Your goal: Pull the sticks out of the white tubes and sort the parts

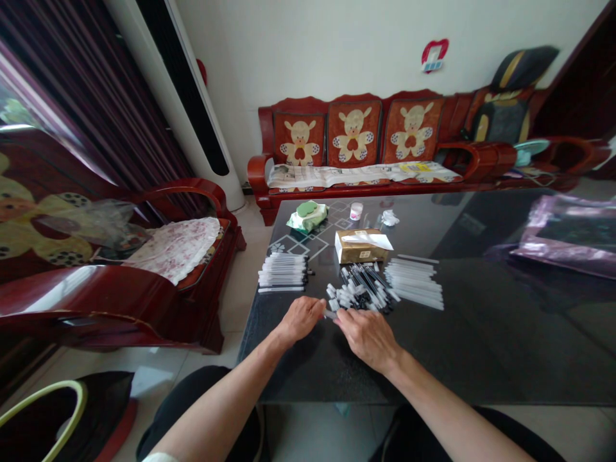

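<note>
Over the near part of the dark table, my left hand (pixel 304 317) and my right hand (pixel 366 333) meet with their fingers closed. A short stretch of a whitish translucent pen barrel (pixel 330 314) shows between them; the rest is covered by fingers. Just beyond my hands lies a heap of white pen caps (pixel 347 296) and dark pen refills (pixel 368 279). To the right, a row of translucent barrels (pixel 414 282) is spread out. On the left, a stack of pens (pixel 283 272) lies side by side, some with dark ends.
Behind the heap stands a tissue box (pixel 360 247). Farther back on the table (pixel 481 321) are a green wipes pack (pixel 308 217), a small cup (pixel 356 211) and a crumpled tissue (pixel 389 218). A purple plastic package (pixel 570 234) lies at right. Wooden sofas (pixel 312 106) stand beyond.
</note>
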A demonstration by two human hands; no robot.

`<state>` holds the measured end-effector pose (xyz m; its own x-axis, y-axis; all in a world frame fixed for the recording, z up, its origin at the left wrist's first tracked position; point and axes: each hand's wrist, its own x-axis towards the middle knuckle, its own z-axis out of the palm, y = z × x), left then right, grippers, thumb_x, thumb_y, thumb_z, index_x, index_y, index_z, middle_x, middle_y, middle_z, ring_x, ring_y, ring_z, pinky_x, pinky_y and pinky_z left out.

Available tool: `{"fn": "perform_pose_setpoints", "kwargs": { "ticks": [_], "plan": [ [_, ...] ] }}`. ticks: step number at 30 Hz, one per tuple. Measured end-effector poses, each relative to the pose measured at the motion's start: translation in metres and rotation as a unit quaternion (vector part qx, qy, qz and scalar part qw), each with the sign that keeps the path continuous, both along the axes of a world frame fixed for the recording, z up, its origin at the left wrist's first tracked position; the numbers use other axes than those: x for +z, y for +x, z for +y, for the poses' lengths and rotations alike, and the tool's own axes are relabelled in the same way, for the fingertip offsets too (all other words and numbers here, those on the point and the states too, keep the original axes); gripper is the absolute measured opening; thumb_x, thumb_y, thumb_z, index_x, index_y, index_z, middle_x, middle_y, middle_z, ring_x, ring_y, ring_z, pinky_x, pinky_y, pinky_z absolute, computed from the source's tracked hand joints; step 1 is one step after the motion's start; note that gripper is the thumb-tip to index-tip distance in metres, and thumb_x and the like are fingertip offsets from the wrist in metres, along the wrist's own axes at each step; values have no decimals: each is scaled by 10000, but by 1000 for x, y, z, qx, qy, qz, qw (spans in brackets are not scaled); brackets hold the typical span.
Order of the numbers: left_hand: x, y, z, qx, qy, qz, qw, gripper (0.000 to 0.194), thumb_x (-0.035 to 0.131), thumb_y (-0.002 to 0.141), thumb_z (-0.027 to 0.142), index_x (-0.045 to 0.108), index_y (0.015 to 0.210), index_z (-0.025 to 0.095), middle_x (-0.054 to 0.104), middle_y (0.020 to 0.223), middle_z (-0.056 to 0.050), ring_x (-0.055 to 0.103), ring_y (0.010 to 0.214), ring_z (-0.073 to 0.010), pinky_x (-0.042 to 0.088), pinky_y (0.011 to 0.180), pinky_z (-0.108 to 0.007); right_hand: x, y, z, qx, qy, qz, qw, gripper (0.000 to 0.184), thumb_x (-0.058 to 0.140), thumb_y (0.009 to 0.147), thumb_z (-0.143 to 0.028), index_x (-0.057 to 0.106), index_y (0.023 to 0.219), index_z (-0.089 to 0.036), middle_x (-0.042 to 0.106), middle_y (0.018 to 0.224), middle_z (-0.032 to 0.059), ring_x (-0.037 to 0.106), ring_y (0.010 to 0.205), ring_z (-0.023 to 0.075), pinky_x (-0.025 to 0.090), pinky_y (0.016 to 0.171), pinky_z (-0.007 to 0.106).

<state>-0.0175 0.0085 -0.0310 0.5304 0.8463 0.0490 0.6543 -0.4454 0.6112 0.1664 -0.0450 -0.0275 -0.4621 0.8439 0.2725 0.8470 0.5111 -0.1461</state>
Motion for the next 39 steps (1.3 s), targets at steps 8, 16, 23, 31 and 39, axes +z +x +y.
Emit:
{"fn": "perform_pose_setpoints", "kwargs": {
  "ticks": [8,16,23,31,39],
  "plan": [
    [5,-6,-7,-26,-9,-43,999,469,264,954,370,549,646,161,495,562,18,436,535,-102,318,578,-218,-7,1,3,-25,-132,168,977,338,415,918,-357,574,675,-185,590,602,17,519,563,128,294,555,250],
    [24,-6,-17,-121,45,-97,987,294,335,949,356,564,973,173,584,884,-48,543,824,-150,392,762,-238,-6,9,6,7,-499,448,742,410,410,878,-490,574,750,-137,380,392,-77,221,318,45,168,356,189],
    [23,-4,-19,-120,74,-46,989,386,236,968,364,509,774,171,481,720,-15,452,654,-130,352,669,-244,5,11,5,35,-448,414,791,389,413,888,-467,553,699,-157,353,424,-71,270,366,58,217,392,204],
    [17,-15,-4,18,-3,-110,994,445,242,943,427,389,596,190,361,559,32,356,529,-109,294,548,-251,9,25,4,-6,-78,100,992,344,370,930,-371,594,728,-204,610,625,26,514,547,136,283,567,270],
    [12,-20,5,61,-93,-176,978,488,252,918,488,422,583,178,428,548,23,396,522,-98,338,540,-227,3,67,17,-112,-53,96,988,322,335,936,-381,624,944,-238,684,723,24,621,646,162,349,604,249]
  ]
}}
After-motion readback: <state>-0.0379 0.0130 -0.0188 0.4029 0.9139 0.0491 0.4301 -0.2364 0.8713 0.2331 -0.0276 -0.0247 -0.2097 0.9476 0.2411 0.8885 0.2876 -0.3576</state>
